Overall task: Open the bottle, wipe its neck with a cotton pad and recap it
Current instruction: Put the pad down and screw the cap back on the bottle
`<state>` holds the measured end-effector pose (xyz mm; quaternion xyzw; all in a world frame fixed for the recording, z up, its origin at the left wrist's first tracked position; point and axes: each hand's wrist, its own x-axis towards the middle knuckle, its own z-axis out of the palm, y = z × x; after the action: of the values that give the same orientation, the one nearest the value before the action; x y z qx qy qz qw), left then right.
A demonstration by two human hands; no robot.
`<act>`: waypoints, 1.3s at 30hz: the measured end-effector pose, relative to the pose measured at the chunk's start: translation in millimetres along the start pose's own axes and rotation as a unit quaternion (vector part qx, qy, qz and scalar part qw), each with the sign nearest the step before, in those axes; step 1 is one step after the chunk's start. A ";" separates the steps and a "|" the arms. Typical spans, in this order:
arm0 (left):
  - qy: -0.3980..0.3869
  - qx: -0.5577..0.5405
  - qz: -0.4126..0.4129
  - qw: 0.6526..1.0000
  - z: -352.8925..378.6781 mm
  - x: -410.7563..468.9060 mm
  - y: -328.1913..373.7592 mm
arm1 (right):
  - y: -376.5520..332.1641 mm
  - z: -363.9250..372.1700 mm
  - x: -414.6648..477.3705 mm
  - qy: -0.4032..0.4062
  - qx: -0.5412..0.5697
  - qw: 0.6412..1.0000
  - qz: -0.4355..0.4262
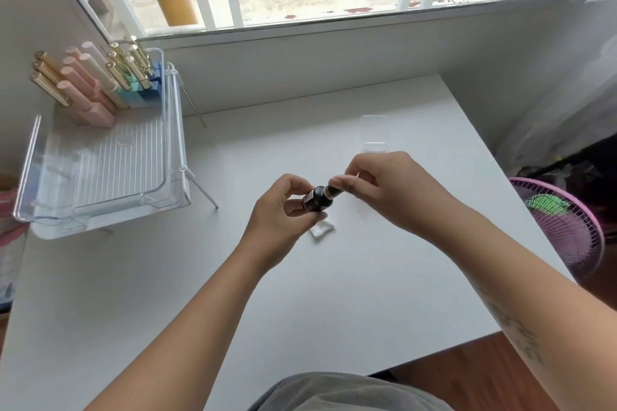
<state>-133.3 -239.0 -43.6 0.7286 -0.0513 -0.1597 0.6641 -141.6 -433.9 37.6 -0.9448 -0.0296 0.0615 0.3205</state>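
Note:
A small dark bottle (315, 201) is held tilted above the white table (334, 294), its top end pointing right. My left hand (283, 210) grips the bottle's body. My right hand (384, 187) pinches the dark cap (335, 192) at the bottle's top with thumb and fingers. Whether the cap is on the neck or just off it I cannot tell. A white cotton pad (321, 229) lies on the table right below the bottle, partly hidden by my left hand.
A small clear plastic box (374, 133) with its lid up stands behind my right hand. A clear tray (100, 170) holding gold and pink tubes (86, 83) sits at the left. A pink fan (561, 223) stands beyond the table's right edge.

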 end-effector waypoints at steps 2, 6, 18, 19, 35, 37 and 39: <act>-0.022 -0.044 -0.031 0.998 -0.6 -0.6 0.9 | -1.8 -4.2 0.9 -0.009 0.011 1.000 -0.003; -0.058 -0.124 -0.079 0.987 -6.6 -1.0 3.2 | -3.6 -13.8 3.9 -0.081 0.051 0.995 -0.017; -0.101 -0.274 -0.143 0.946 -8.4 -7.3 6.1 | -4.6 -16.7 25.4 -0.081 0.058 0.995 0.002; -0.100 -0.289 -0.145 0.941 -8.7 -7.3 6.2 | -4.4 -17.9 25.9 -0.098 0.079 0.992 -0.007; -0.102 -0.379 -0.169 0.904 -9.3 -6.3 3.4 | -5.7 -22.2 40.7 -0.128 0.127 0.982 -0.056; -0.102 -0.373 -0.166 0.907 -9.8 -6.2 2.8 | -6.2 -21.5 42.9 -0.111 0.118 0.985 -0.050; -0.094 -0.362 -0.160 0.914 -10.4 -6.5 2.2 | -5.9 -19.2 44.8 -0.086 0.079 0.992 -0.050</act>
<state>-135.9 -227.5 -39.6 0.4186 0.0651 -0.3396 0.8398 -94.8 -436.5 52.0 -0.9052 -0.0992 0.1288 0.3926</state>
